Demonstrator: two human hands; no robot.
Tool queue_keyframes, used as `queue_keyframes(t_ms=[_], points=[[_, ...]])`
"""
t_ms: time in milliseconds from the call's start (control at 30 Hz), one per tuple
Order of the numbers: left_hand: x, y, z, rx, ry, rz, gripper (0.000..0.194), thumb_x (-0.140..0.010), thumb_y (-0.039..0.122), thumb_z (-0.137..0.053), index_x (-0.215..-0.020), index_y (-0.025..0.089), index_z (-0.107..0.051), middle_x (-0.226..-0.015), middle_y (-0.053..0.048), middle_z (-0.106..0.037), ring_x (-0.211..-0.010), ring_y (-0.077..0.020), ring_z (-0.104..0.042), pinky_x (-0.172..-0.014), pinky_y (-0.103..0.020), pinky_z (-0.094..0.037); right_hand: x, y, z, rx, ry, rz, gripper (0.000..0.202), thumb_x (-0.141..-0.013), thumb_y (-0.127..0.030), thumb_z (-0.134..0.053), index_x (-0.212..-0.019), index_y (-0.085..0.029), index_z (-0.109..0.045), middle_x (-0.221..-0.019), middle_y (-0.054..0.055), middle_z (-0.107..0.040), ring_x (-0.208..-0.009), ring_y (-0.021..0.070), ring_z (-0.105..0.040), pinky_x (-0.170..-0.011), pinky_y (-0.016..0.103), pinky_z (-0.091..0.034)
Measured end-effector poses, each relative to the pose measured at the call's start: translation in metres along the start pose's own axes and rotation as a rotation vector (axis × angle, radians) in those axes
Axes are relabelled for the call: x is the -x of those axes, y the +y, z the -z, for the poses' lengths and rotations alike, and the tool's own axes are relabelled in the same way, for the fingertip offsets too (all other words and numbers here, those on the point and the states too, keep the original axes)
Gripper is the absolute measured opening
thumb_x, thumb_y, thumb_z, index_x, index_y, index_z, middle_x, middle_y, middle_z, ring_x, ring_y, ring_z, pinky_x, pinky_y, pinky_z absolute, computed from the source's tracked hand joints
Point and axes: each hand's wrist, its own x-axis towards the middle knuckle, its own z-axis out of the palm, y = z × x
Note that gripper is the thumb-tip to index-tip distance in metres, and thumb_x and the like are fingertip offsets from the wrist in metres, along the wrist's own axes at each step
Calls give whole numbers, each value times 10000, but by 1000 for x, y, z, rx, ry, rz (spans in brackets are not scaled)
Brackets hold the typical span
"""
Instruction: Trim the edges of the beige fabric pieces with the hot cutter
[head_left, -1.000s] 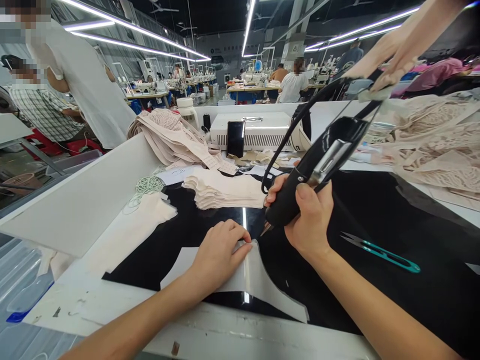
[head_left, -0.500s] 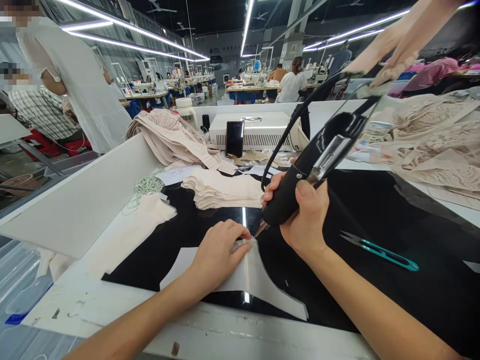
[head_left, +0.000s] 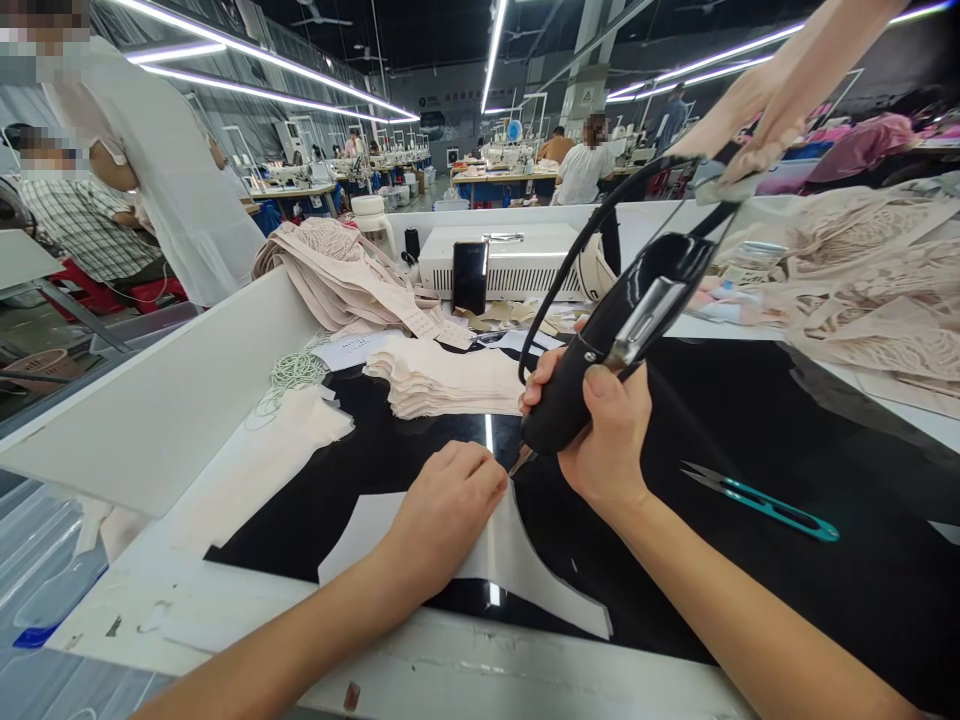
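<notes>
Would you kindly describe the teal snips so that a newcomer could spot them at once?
Across the white worktable lies a big black sheet. On its right part, to the right of the right hand gripping a bulky black tool, rest slim teal-and-grey snips, blades towards that hand. Their looped handle is the sheet's only teal thing.
</notes>
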Motion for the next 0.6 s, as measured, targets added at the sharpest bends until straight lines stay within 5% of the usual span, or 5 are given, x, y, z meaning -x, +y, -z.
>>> queue_keyframes(t_ms=[133,333,600], points=[[2,-3,-4,-36,-16,-131,203,-1236,81,-641,-1154,222,-763,-1161,-56,-795,-1072,-245,-762,-954,-371,-660,1,1,0,21,-23,-2,531,-939,-703,-971,-1083,-334,-618,-805,-71,-705,-655,197,-721,-648,385,-716],[8,-3,5,-27,-157,-137,227,-1168,-8,-652,-1189,195,-752,-1205,-73,-824,-1110,-261,-797,-1017,-398,-713,3,5,-1,-25,1,8,537,-915,-675,-1011,-1115,-309,-672,-853,-70,-741,-597,135,-656,-562,284,-621],[10,2,10,-34,-191,-151,285,-1117,-64,-632,-1183,195,-729,-1278,-101,-834,-1168,-274,-823,-1062,-413,-735,2,5,-3,-3,-7,0,529,-934,-705,-973,-1106,-326,-645,-833,-66,-727,-675,192,-736,-666,384,-732]])
